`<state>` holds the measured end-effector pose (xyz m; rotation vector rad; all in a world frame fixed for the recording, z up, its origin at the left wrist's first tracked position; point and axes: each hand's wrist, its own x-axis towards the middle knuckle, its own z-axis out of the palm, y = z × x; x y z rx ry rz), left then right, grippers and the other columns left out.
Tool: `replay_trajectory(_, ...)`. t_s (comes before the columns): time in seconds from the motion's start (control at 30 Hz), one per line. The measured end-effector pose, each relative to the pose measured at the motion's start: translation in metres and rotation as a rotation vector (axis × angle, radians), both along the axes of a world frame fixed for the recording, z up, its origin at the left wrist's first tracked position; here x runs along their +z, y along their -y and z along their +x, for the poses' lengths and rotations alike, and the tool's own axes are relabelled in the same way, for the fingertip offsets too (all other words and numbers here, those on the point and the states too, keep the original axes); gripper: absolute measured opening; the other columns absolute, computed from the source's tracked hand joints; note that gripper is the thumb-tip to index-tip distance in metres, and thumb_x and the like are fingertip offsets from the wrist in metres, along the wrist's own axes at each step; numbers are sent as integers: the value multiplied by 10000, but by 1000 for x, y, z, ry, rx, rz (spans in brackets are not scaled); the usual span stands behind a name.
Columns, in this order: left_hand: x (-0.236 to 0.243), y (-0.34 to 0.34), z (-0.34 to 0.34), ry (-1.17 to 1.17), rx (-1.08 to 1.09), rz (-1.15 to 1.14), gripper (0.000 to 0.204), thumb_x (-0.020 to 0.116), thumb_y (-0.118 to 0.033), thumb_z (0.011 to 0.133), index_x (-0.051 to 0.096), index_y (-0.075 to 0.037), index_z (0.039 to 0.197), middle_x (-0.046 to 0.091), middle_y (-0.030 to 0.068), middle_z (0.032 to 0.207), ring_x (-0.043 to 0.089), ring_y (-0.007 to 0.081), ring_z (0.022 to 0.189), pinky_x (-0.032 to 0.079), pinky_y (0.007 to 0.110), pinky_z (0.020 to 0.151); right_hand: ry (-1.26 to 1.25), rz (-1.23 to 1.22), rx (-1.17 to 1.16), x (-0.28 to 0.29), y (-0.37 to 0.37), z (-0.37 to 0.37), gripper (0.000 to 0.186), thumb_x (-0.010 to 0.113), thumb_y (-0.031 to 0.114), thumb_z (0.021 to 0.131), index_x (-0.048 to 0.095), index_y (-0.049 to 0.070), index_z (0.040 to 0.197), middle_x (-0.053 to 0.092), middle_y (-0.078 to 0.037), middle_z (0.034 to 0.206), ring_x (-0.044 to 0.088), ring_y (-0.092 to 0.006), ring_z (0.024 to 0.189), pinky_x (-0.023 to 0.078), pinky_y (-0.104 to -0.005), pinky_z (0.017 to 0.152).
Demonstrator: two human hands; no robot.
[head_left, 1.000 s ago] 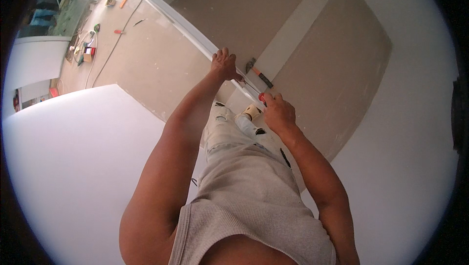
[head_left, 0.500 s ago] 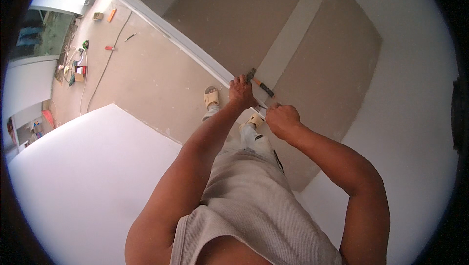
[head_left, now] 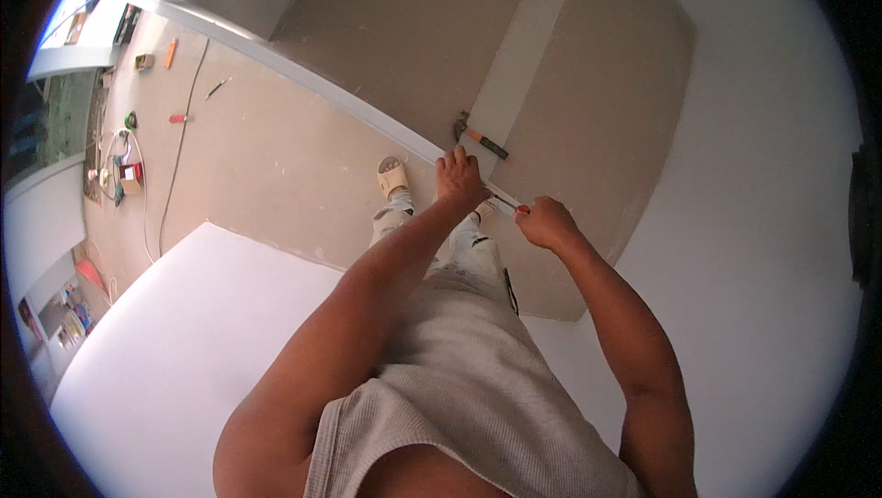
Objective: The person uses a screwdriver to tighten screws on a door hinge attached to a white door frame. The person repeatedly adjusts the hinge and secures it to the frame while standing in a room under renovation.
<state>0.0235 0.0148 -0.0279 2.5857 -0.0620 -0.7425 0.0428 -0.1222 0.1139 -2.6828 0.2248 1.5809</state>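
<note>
Left hand [head_left: 459, 178]: grips white strip [head_left: 367, 114], which runs ten o'clock to four. Right hand [head_left: 546, 222]: clasps red-handled screwdriver [head_left: 522, 210], at left hand's four o'clock. Hammer [head_left: 481, 139]: one o'clock. Risk: off-line pressure could slip screwdriver into left hand.

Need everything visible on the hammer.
The claw hammer has a dark, metal-looking head; its handle is orange near the head, black toward the grip end. It lies flat on the brownish floor, handle across the paler band, head toward the picture's left. It is beyond the white strip, close by the left hand in the picture; neither hand holds it.
</note>
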Motion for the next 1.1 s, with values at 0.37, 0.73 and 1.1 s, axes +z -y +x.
replay_trajectory(0.37, -73, -51, 18, 33, -176, -254, 404, 633, -111, 798, 528, 27, 1164, 558, 221, 1073, 562, 351, 1025, 466, 424, 893, 319, 312, -215, 62, 32, -9, 478, 644, 326, 851, 581, -38, 1153, 658, -165, 938, 635, -244, 835, 490, -362, 754)
replay_trajectory(0.73, 23, -73, 4, -479, 795, -1203, 210, 567, -122, 928, 539, 47, 1049, 626, 135, 941, 648, 222, 844, 561, 329, 802, 141, 856, -998, 17, 114, -101, 390, 626, 322, 886, 593, 36, 1150, 597, -37, 749, 472, -75, 547, 369, -236, 452)
replay_trajectory(1.1, 49, 61, -119, -599, 1217, -1576, 127, 582, -154, 926, 580, -35, 972, 575, 41, 841, 584, 160, 777, 511, 301, 732, -3, 803, -567, 26, 204, -96, 459, 637, 325, 852, 575, 15, 1184, 632, -87, 852, 568, -156, 705, 468, -299, 640)
